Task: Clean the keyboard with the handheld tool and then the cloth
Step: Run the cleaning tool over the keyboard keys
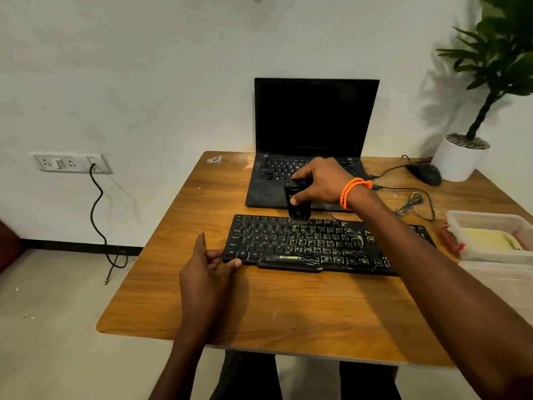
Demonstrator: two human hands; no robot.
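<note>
Right hand (320, 180) grips black handheld tool (298, 204) upright on crumb-strewn black keyboard (323, 243); left hand (206, 267) pinches its corner.

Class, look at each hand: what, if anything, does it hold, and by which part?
The right hand grips the black handheld tool around its upper body, its lower end at the keyboard's top row. The left hand pinches the keyboard's near-left corner.
</note>
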